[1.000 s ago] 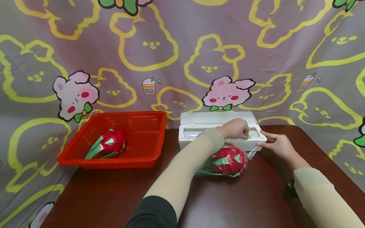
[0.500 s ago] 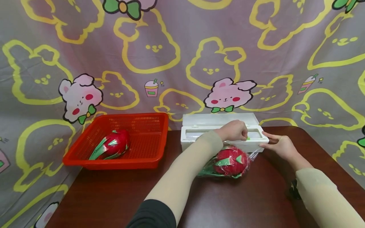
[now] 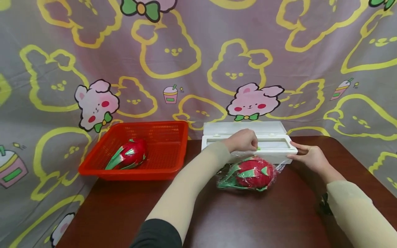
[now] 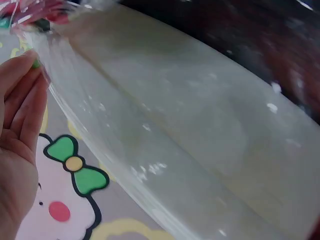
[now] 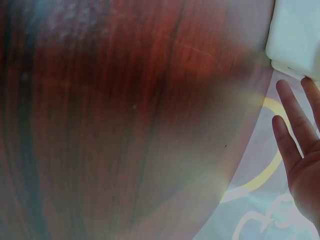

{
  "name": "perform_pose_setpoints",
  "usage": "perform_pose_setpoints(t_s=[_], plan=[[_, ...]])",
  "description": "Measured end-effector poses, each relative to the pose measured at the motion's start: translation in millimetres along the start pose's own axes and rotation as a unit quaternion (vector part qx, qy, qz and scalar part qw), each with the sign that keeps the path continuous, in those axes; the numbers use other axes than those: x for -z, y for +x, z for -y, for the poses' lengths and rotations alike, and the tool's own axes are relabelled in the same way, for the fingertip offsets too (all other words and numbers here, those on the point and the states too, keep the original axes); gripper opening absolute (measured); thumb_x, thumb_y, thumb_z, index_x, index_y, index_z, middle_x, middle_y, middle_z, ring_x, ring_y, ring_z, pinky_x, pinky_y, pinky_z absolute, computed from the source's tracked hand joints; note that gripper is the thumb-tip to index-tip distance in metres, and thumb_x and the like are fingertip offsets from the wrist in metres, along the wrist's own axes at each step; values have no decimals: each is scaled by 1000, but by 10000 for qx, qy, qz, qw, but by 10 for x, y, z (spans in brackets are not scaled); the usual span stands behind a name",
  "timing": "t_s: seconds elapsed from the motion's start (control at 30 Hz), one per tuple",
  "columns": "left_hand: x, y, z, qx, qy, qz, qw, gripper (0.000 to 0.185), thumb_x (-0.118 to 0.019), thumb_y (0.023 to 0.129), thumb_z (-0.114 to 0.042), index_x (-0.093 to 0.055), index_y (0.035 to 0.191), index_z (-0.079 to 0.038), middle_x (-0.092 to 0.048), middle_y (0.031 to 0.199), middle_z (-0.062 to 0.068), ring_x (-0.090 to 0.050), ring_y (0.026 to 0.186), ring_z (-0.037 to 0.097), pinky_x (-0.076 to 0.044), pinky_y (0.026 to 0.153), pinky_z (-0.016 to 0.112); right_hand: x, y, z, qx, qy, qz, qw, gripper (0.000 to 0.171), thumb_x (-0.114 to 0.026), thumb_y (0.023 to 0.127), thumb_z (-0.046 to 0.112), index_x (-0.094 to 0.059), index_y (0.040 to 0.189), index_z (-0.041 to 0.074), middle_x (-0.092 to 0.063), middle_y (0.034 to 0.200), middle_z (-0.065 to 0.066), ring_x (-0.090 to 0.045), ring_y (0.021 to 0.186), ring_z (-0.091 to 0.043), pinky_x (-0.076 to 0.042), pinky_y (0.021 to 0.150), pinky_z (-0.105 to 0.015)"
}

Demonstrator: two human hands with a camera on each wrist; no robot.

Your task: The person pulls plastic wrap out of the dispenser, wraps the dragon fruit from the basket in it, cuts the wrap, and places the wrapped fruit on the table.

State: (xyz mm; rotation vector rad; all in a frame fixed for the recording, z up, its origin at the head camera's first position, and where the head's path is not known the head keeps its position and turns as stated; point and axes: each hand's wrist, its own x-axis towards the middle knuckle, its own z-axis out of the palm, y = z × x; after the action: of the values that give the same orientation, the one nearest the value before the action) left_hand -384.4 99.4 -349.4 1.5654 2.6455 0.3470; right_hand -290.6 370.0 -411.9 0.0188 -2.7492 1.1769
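A white cling film dispenser (image 3: 274,157) lies across the table with its lid (image 3: 245,127) raised at the back. My left hand (image 3: 243,140) pinches the small green slider (image 3: 258,148) on its front edge. At the box's right end my right hand (image 3: 311,159) grips the corner between thumb and fingers; in the right wrist view two fingers spread straight beside the box's white end (image 5: 295,37). Just in front lies a red dragon fruit (image 3: 255,173) with green scales, covered in clear film. Film (image 4: 115,145) stretches along the box in the left wrist view.
To the left stands an orange-red plastic basket (image 3: 133,175) holding a second, unwrapped dragon fruit (image 3: 134,151). The brown wooden table (image 3: 248,217) ends at a patterned cloth (image 3: 198,62) hanging behind.
My left hand has slid leftward along the box's front edge with the green slider. The right hand keeps its hold on the end. The head view has turned slightly left.
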Motion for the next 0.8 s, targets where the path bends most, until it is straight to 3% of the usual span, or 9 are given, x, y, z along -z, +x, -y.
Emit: perform_pose_setpoints(t_s=[0.1, 0.33, 0.47, 0.57, 0.8], plan=[[14, -103, 55, 46, 56, 29, 10000, 12, -71, 89, -17, -77, 79, -14, -65, 75, -10, -56, 74, 4, -44, 75, 16, -6, -4, -16, 5, -30, 48, 10000, 69, -77, 83, 29, -47, 138, -1, -50, 124, -33, -59, 108, -43, -53, 75, -21], [27, -269, 92, 149, 21, -2, 9999, 12, -71, 87, -15, -75, 76, -13, -65, 73, -8, -55, 73, 5, -43, 75, 16, -37, -27, -53, 19, 27, 50, 10000, 68, -76, 85, 28, -47, 138, -3, -51, 123, -34, -60, 106, -44, -52, 70, -16], [47, -340, 116, 192, 26, 8, 9998, 12, -71, 88, -14, -75, 76, -12, -65, 74, -7, -56, 74, 6, -44, 75, 16, -65, -20, -77, 74, 102, 43, 9999, 68, -77, 84, 26, -47, 137, -4, -52, 122, -34, -68, 94, -25, -49, 66, -11], [89, -411, 174, 212, 141, 60, 9997, 10, -71, 87, -13, -76, 78, -12, -67, 76, -7, -58, 76, 6, -44, 76, 17, -66, -12, -72, 93, 165, 69, 9998, 69, -78, 83, 26, -47, 137, -4, -52, 122, -34, -66, 88, -10, -48, 66, -9], [267, -697, 348, 511, 213, 281, 9981, 8, -74, 84, -10, -73, 77, -11, -67, 76, -4, -58, 75, 9, -45, 75, 20, -2, 18, -49, 31, -36, 123, 9999, 72, -77, 83, 33, -45, 139, -1, -50, 126, -33, -65, 98, -28, -52, 71, -16]])
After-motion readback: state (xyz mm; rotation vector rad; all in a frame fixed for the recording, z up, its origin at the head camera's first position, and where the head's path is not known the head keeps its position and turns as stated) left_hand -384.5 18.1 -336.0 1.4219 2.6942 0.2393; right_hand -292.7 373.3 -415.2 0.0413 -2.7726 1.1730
